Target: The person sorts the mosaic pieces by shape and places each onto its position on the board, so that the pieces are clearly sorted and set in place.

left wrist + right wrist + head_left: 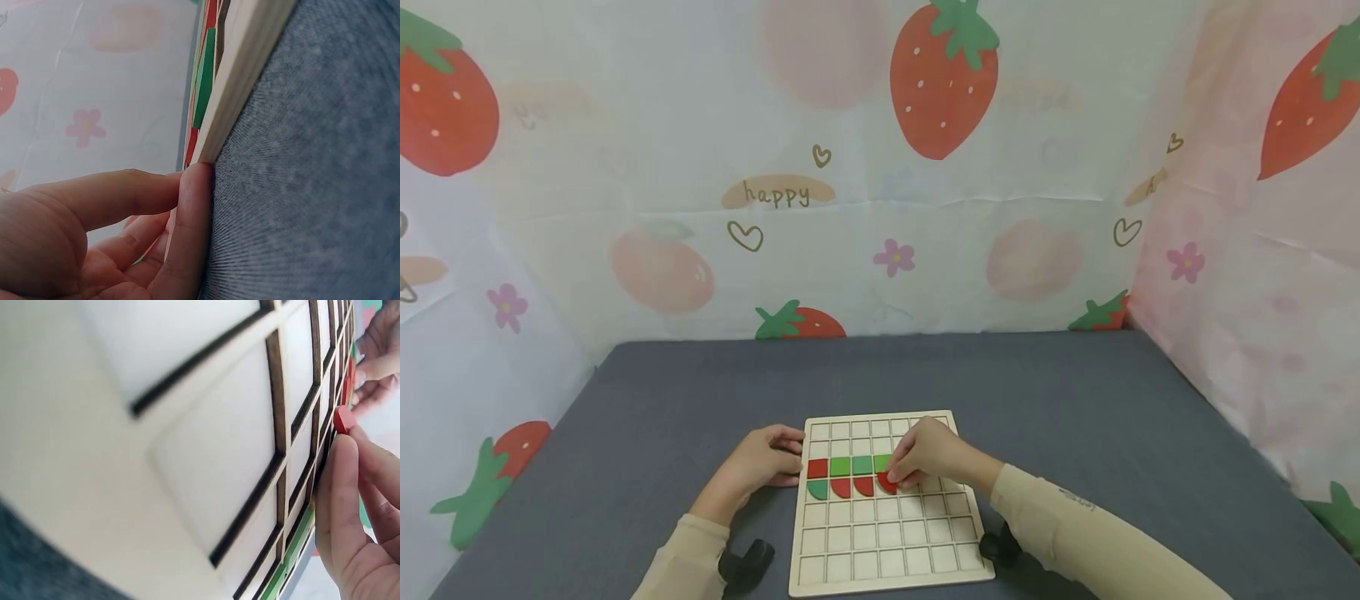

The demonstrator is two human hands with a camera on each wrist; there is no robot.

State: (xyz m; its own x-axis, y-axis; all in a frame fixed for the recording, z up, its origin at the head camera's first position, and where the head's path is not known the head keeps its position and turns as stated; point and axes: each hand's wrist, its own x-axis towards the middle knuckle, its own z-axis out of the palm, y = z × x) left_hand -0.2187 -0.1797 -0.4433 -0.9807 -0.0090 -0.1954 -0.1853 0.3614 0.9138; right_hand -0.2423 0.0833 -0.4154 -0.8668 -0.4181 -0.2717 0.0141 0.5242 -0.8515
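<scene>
A pale wooden grid board (891, 587) lies on the dark cloth. Across it runs a row of square tiles: a red tile (817, 469), then green tiles (840, 466). Just below sit a green rounded tile (817, 489) and two red rounded tiles (841, 487). My right hand (936, 454) pinches another red tile (344, 420) between thumb and fingertips, over the cell right of those two; the fingers cover part of it. My left hand (760, 467) holds the board's left edge, with thumb and a finger (195, 206) meeting at the wooden rim.
Dark grey cloth (700, 392) covers the table around the board. A black wrist strap (747, 567) shows at the left wrist, another (1000, 546) at the right. Behind hangs a white curtain (850, 275) printed with strawberries.
</scene>
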